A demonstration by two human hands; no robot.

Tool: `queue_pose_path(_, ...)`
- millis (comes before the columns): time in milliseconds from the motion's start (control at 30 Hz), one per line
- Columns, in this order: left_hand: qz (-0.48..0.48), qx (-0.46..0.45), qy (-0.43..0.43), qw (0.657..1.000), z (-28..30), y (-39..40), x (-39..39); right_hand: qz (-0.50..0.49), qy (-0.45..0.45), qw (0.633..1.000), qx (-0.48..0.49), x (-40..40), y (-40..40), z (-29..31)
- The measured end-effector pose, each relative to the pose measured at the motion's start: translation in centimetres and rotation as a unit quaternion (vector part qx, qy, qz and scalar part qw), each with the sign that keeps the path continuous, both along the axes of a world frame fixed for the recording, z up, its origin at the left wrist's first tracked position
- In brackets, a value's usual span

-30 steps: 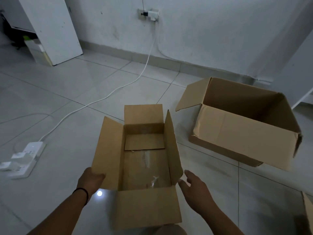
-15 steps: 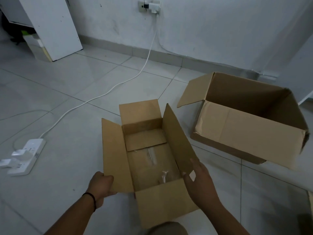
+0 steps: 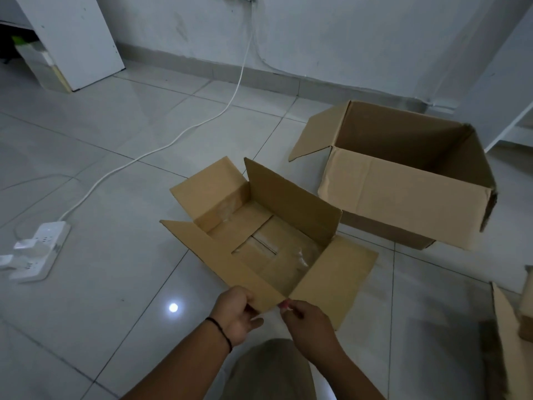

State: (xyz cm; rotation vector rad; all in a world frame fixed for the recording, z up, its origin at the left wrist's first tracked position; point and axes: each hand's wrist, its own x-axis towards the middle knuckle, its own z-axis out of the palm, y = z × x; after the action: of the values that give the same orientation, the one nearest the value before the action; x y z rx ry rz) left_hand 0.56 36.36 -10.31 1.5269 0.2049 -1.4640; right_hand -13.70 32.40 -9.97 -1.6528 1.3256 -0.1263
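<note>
Three cardboard boxes are in view on the tiled floor (image 3: 86, 168): one small cardboard box (image 3: 259, 226) in the middle, one large cardboard box (image 3: 403, 194) to its right, and one third box (image 3: 507, 342) cut off by the right edge, so only part of it shows. The small one has four flaps, all open. There is one white power strip (image 3: 43, 252) with two white plugs (image 3: 24, 243) in it, and one white cable (image 3: 202, 125) runs to it from the wall. One white board (image 3: 78, 39) stands at the far left. Two hands show, one left hand (image 3: 236, 313) and one right hand (image 3: 308, 327), with one black wristband (image 3: 220, 333) on the left wrist.
</note>
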Motion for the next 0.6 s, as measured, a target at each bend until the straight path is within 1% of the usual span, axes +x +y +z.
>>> queue_pose_path(67, -0.029, 0.019, -0.008, 0.999, 0.1, -0.1, -1.0, -0.045, 0.021, 0.996, 0.071, 0.5, -0.3, -0.6)
queue_pose_path(100, -0.041, 0.029, -0.013, 0.999, 0.3, -0.1, -1.5, -0.070, 0.017, 0.992, 0.105, 0.8, -0.4, -0.9)
queue_pose_path(200, -0.081, 0.045, -0.020, 0.995, 0.4, 0.1, -2.2, -0.168, -0.034, 0.966, 0.196, 1.4, -0.5, -1.7)
queue_pose_path(267, -0.102, 0.053, -0.033, 0.993, 0.6, 0.1, -1.7, -0.218, -0.069, 0.945, 0.234, 1.7, -0.6, -2.6)
queue_pose_path(333, -0.091, 0.035, -0.048, 0.994, 0.3, -0.1, 0.0, -0.256, -0.088, 0.922, 0.276, 1.9, -0.7, -3.3)
queue_pose_path(400, -0.054, 0.004, -0.072, 0.996, -0.2, -0.6, 2.6, -0.262, -0.083, 0.913, 0.302, 1.8, -0.9, -3.4)
queue_pose_path(500, -0.012, -0.005, -0.140, 0.990, -0.8, -1.5, 7.0, -0.246, -0.059, 0.919, 0.302, 1.2, -1.4, -2.9)
queue_pose_path(600, -0.024, -0.002, -0.169, 0.985, -0.9, -1.5, 8.3, -0.239, -0.048, 0.923, 0.298, 0.2, -2.1, -2.6)
